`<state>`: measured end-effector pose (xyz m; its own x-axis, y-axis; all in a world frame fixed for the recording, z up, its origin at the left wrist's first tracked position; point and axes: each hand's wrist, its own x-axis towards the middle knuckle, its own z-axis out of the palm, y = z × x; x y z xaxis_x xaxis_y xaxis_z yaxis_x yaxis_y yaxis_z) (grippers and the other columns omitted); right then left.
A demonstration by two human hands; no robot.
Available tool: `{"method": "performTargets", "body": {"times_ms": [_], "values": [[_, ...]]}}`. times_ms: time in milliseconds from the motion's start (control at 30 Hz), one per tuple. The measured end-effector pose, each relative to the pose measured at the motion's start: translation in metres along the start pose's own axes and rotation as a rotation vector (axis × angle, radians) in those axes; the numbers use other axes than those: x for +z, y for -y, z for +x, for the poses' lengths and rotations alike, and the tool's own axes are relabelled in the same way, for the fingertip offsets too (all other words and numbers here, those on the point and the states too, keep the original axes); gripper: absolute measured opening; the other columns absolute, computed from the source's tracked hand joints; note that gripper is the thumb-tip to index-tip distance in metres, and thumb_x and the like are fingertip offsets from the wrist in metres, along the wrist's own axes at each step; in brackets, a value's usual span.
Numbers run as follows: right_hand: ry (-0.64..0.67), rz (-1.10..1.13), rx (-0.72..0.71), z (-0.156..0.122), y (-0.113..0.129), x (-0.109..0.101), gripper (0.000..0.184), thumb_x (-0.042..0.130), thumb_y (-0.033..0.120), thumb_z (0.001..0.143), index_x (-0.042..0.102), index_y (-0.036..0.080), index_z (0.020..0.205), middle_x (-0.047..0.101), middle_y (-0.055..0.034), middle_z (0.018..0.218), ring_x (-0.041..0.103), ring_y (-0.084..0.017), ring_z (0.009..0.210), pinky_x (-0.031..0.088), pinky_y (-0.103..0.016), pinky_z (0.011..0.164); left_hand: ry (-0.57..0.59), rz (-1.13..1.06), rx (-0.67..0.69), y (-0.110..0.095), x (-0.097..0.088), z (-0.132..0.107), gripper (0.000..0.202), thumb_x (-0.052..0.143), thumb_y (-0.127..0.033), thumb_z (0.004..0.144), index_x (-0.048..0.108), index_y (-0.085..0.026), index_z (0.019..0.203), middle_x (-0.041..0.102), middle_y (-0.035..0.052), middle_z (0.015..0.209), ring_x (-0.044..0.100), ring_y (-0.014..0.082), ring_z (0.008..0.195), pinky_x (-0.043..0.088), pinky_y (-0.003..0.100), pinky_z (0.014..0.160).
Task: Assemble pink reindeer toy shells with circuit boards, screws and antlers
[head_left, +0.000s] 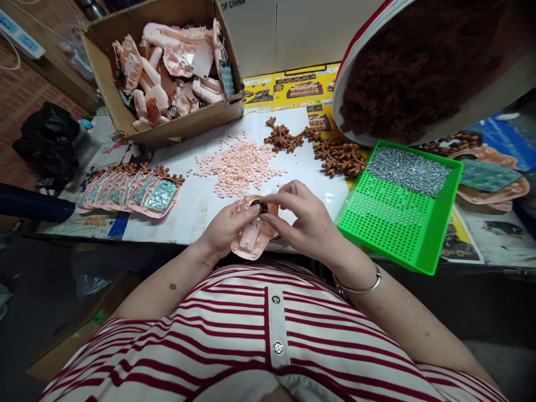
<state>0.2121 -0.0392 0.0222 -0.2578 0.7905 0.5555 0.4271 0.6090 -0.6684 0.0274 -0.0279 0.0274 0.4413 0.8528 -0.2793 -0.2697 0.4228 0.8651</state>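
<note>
My left hand (228,226) grips a pink plastic shell part (250,241) from its left side, held just above the near table edge. My right hand (304,220) is closed in a pinch over the top of the same part, fingertips at a small dark round piece (262,206) set into it. A heap of small pink rings (238,164) lies on the white sheet just beyond my hands. Brown branched plastic pieces (335,156) lie further back to the right.
A cardboard box (184,124) of pink shell parts stands at the back left. A row of assembled pink parts (134,192) lies left. A green perforated tray (397,223) with small metal screws (408,170) sits right, below a big tub (473,106) of brown pieces.
</note>
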Motion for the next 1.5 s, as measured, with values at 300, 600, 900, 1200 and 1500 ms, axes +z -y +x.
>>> {"method": "performTargets", "body": {"times_ms": [300,600,900,1200,1500], "values": [[0.424,0.369,0.477,-0.037,-0.027,-0.013,0.081,0.072,0.042,0.088,0.035,0.026,0.159,0.074,-0.0070,0.101,0.068,-0.020,0.084,0.059,-0.039,0.080,-0.270,0.061,0.149,-0.010,-0.012,0.008,0.046,0.093,-0.044,0.062,0.074,-0.016,0.092,0.076,0.0024,0.089,0.068,0.0153,0.077,0.054,0.027,0.075],[0.386,0.820,0.408,-0.020,-0.001,-0.040,0.061,0.090,0.053,0.067,0.076,0.023,0.118,0.079,-0.0098,0.117,0.076,-0.024,0.103,0.062,-0.033,0.087,-0.064,0.116,-0.090,0.018,-0.016,0.009,0.044,0.092,-0.042,0.060,0.074,-0.014,0.089,0.072,0.0023,0.082,0.063,0.0133,0.073,0.048,0.026,0.073],[0.002,0.482,0.459,0.001,0.001,-0.013,0.025,0.074,0.043,0.087,0.081,0.020,0.083,0.080,-0.0037,0.080,0.071,-0.015,0.072,0.059,-0.028,0.069,0.183,-0.031,-0.169,0.021,-0.021,0.006,0.039,0.078,-0.048,0.077,0.073,-0.013,0.092,0.073,0.0089,0.081,0.067,0.0201,0.070,0.051,0.032,0.068],[-0.167,0.354,0.526,0.002,-0.001,-0.004,0.042,0.076,0.055,0.080,0.071,0.017,0.062,0.052,0.0046,0.048,0.041,-0.006,0.047,0.037,-0.021,0.046,0.062,0.075,-0.156,0.025,-0.013,0.003,0.037,0.087,-0.039,0.072,0.070,-0.015,0.094,0.074,0.0036,0.086,0.067,0.0149,0.077,0.052,0.028,0.078],[-0.284,0.264,0.719,-0.009,-0.005,0.001,0.039,0.075,0.050,0.078,0.065,0.018,0.058,0.059,0.0029,0.049,0.046,-0.008,0.046,0.037,-0.024,0.047,0.057,0.281,-0.107,0.023,-0.015,0.001,0.037,0.078,-0.031,0.078,0.068,-0.016,0.111,0.073,0.0055,0.105,0.067,0.0199,0.100,0.049,0.034,0.094]]}}
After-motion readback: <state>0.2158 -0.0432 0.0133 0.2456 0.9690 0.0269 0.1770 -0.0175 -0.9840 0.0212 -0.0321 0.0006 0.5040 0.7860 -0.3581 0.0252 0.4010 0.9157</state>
